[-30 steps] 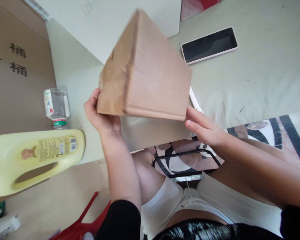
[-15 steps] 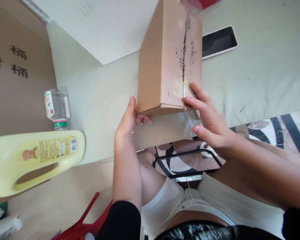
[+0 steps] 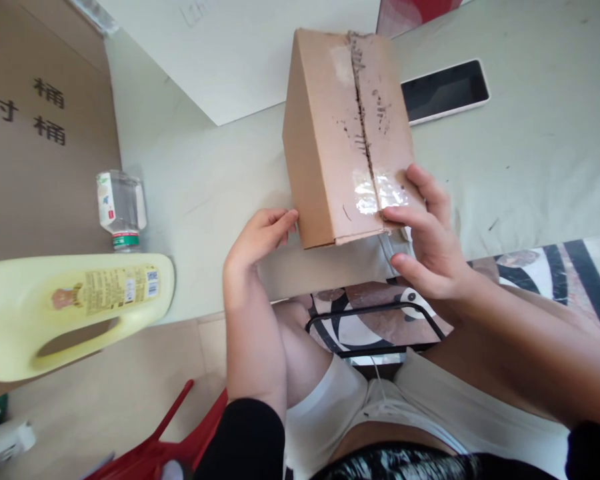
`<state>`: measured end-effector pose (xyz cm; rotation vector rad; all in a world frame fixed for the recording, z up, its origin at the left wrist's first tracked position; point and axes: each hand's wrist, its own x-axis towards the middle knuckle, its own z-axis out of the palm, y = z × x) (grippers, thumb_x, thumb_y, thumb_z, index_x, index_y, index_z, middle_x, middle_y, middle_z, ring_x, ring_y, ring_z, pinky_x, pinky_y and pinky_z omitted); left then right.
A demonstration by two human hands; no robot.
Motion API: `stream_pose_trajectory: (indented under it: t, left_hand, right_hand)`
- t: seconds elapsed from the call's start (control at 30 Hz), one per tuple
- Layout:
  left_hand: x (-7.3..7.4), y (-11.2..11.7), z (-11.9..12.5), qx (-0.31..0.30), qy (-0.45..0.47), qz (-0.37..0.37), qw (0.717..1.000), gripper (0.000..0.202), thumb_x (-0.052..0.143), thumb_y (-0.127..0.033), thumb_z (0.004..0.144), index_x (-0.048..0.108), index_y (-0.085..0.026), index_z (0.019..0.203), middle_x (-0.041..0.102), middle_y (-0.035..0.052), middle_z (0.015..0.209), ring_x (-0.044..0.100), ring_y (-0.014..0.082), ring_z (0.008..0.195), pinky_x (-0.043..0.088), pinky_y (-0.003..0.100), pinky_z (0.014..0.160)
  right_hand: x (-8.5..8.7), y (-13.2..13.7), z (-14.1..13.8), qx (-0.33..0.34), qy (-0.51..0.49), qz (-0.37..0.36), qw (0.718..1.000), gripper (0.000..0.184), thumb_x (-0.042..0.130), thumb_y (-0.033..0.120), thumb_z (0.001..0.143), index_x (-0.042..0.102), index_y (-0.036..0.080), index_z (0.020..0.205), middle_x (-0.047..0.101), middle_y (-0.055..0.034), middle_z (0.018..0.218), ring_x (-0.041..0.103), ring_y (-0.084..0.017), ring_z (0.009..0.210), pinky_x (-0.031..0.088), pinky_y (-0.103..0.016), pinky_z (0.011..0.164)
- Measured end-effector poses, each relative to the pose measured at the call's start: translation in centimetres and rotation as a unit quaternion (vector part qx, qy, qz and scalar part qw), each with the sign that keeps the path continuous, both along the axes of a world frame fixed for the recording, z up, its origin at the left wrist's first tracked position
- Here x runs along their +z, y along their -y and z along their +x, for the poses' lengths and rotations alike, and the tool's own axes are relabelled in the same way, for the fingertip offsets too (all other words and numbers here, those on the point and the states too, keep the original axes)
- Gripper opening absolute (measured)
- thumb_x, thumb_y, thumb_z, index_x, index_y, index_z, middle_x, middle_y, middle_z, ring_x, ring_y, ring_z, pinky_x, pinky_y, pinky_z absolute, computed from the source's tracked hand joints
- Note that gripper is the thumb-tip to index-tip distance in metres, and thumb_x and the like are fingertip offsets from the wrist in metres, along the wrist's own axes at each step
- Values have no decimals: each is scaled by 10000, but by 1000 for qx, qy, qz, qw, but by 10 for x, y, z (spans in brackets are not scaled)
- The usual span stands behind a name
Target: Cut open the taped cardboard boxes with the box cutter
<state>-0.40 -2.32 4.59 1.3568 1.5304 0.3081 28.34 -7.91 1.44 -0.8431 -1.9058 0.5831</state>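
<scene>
A brown cardboard box stands on the pale table near its front edge, its taped seam facing up with torn clear tape at the near end. My left hand rests against the box's lower left corner, fingers stretched toward it. My right hand lies on the box's near right end, fingers spread over the tape, thumb below the edge.
A phone lies face up behind the box. A white sheet covers the far table. A small clear bottle stands at the left. A large yellow jug lies in front of it. A brown carton fills the left.
The box, held tilted in the air a second ago, has been turned and set down on the table with its seam up. Both hands shifted to its near end.
</scene>
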Motion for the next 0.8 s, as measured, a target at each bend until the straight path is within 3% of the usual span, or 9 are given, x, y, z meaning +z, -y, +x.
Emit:
stream_pose_trajectory:
  t: [0.1,0.23,0.33,0.5,0.63,0.8]
  left_hand:
    - [-1,1,0,-2,14,8,1000,392,530,-511,900,548,-174,701,509,-28,556,396,69,469,285,221,466]
    - [-1,3,1,-7,21,3,1000,434,522,-527,903,446,-187,644,431,-45,552,380,60,482,285,214,476]
    - [1,4,3,3,25,16,1000,364,545,-473,878,480,-183,669,463,-44,574,406,61,480,307,216,488]
    - [1,3,3,15,27,16,999,246,555,-389,827,550,-177,704,482,-43,556,394,69,463,277,224,483]
    - [-8,1,-2,-13,0,10,1000,318,627,-393,788,500,-184,585,414,-43,507,363,86,507,270,225,507]
    - [-13,-1,-4,65,-20,90,994,335,737,-352,723,489,-195,562,444,-35,520,483,138,628,397,243,585]
  right_hand:
    - [1,1,-1,-2,12,4,1000,571,591,402,932,498,344,1493,237,-12,1715,326,-368,1558,306,-629,1281]
    - [2,0,-1,4,18,9,1000,579,590,396,934,488,344,1501,265,-27,1701,372,-368,1531,327,-630,1268]
    - [-1,-1,0,11,5,-1,1000,608,611,437,918,475,375,1507,268,-10,1702,372,-378,1531,286,-642,1285]
    - [-7,-1,2,17,17,-33,999,690,668,506,864,444,419,1510,204,28,1728,289,-419,1566,179,-696,1295]
    - [-8,-1,1,22,-15,-43,999,727,635,513,896,343,463,1560,133,70,1742,192,-385,1606,214,-670,1299]
    - [-9,-4,-1,38,-5,-19,999,775,597,455,918,232,480,1601,95,110,1742,190,-363,1611,254,-665,1296]
